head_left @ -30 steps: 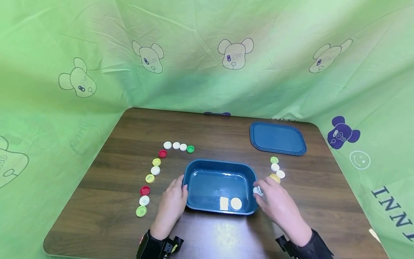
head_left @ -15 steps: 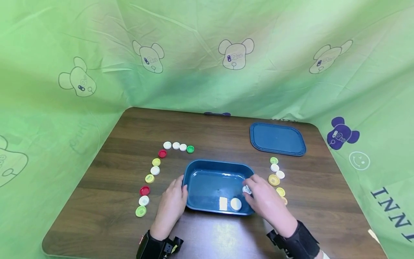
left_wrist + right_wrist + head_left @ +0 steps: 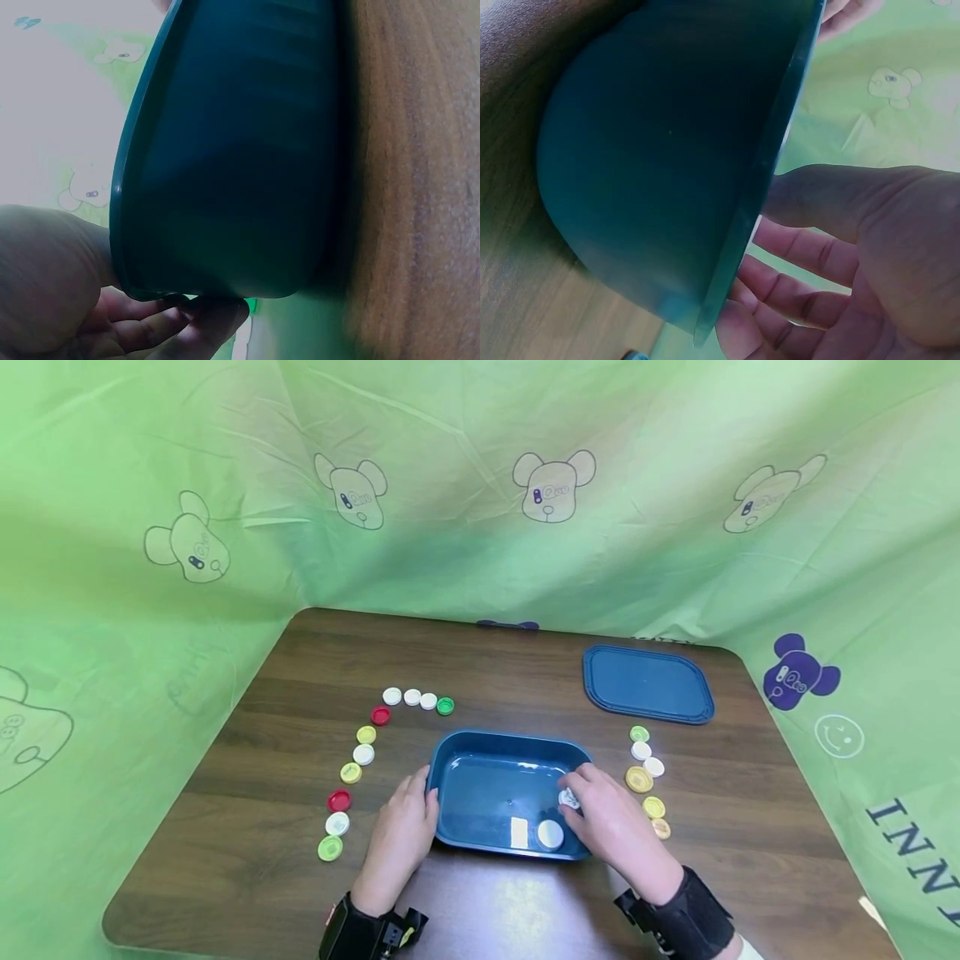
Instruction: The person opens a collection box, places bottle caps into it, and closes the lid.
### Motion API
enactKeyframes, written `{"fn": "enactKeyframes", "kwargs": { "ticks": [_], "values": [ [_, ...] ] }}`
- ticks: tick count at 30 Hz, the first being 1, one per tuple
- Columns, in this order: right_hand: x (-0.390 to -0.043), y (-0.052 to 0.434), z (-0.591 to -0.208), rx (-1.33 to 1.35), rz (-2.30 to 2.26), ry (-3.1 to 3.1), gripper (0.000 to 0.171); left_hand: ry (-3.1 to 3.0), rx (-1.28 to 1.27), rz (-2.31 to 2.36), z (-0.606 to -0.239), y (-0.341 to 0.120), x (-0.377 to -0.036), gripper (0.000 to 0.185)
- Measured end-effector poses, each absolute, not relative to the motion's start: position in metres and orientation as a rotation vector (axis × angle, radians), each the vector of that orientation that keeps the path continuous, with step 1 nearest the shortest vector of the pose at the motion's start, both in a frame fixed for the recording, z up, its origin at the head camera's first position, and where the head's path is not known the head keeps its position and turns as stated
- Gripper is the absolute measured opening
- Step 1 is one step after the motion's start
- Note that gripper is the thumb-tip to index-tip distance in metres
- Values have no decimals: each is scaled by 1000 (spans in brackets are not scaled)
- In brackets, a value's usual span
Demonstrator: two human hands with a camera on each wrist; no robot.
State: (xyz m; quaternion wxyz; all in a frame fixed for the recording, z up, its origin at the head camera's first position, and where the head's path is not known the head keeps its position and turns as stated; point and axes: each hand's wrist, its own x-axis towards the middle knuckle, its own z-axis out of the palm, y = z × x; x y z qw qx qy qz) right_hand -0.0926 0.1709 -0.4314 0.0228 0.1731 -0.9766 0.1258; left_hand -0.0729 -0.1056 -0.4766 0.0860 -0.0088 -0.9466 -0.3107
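A dark blue tub (image 3: 480, 785) stands on the brown table, near the front. My left hand (image 3: 411, 806) rests flat against its left wall, fingers relaxed beside the rim; the left wrist view shows those fingers (image 3: 172, 326) by the tub's rim (image 3: 120, 225). My right hand (image 3: 592, 806) reaches over the tub's right side and pinches a small white cap (image 3: 568, 798) above the inside. In the right wrist view the right hand's fingers (image 3: 810, 259) sit just past the tub's rim (image 3: 769, 165). One white cap (image 3: 550, 833) lies on the tub's floor.
The tub's blue lid (image 3: 647, 685) lies flat at the back right. An arc of several coloured caps (image 3: 363, 753) runs left of the tub, and a short row of caps (image 3: 639, 778) lies to its right. Green cloth walls close in three sides.
My right hand has moved left with the white cap, from the tub's right rim to above its inside. The left hand has stayed against the tub.
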Motion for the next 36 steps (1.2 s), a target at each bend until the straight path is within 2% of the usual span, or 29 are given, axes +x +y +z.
{"fn": "enactKeyframes", "kwargs": {
  "ticks": [19,36],
  "values": [
    [-89,179,-427,500,429,-2998,30,-2837,-27,-921,-475,-104,-74,38],
    [-78,216,-424,284,418,-2996,29,-2845,-19,-915,-475,-104,-73,39]
  ]
}}
